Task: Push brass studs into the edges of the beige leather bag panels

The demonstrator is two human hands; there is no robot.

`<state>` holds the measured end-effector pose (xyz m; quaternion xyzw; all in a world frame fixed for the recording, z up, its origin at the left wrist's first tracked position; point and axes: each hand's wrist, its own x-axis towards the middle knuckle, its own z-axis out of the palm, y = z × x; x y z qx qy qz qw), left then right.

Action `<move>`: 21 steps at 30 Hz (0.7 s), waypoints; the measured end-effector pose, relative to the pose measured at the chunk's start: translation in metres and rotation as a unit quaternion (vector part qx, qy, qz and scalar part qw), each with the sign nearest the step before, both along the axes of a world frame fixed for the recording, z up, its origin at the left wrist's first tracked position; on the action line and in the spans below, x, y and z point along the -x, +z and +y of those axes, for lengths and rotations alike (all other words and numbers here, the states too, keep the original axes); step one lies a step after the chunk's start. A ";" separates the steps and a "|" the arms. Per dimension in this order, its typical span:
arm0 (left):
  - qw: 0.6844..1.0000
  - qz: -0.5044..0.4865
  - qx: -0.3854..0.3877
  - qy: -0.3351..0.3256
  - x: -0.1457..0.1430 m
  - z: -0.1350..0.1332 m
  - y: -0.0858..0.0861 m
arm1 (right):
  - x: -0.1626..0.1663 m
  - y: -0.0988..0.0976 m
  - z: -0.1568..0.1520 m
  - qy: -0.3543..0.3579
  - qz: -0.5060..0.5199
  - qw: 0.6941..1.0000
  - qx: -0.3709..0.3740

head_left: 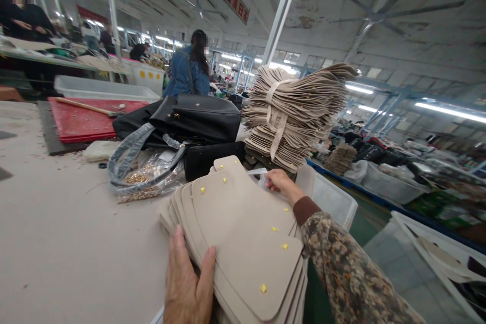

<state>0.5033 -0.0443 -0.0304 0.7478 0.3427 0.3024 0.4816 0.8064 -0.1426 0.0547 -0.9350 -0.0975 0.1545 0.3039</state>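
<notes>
Beige panels (246, 228) sit in a loose, slightly fanned stack in front of me, near the right side of the pale table (94, 248), with my two hands at its edges. My left hand (190, 281) is spread at the near left corner, thumb held well apart from the fingers and set against the stack's side; whether any lower sheets lie between them I can't tell. My right hand (279, 181), at the far side, pinches a thin whitish strip (258, 171) between thumb and fingers. Small yellow bits (263, 288) dot the top panel near its edges, so I judge that whatever put them there is done, at least on this piece; the sheets beneath are mostly covered. Just beyond, a tall pile of similar panels (322, 101) is bound by a cloth band (277, 93), which I take as finished to that point. No band shows around my own stack, its edges are uneven, and I'd judge that squaring and binding, if it is to match the pile, are what's left. The black bag (208, 116) and the clear packet of gold-coloured pieces (142, 179) lie to the left, apart from my hands
</notes>
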 end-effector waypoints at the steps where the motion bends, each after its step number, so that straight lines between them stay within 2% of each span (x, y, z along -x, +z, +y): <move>1: 1.000 0.002 -0.004 -0.001 0.000 0.001 -0.002 | 0.001 0.001 -0.001 0.008 0.001 1.000 -0.006; 6: 1.000 0.001 -0.016 0.003 -0.002 0.002 -0.005 | -0.004 0.008 0.000 0.026 -0.002 1.000 -0.008; 10: 0.999 -0.024 -0.020 0.024 -0.003 -0.004 0.000 | -0.009 0.010 0.010 -0.012 -0.015 0.999 -0.051; 16: 0.999 -0.024 -0.037 0.028 -0.004 -0.006 0.005 | -0.011 0.018 0.015 -0.119 -0.020 0.969 -0.214; 21: 0.996 -0.049 -0.054 0.059 -0.010 -0.008 -0.012 | 0.001 0.037 0.003 -0.164 -0.052 0.911 -0.376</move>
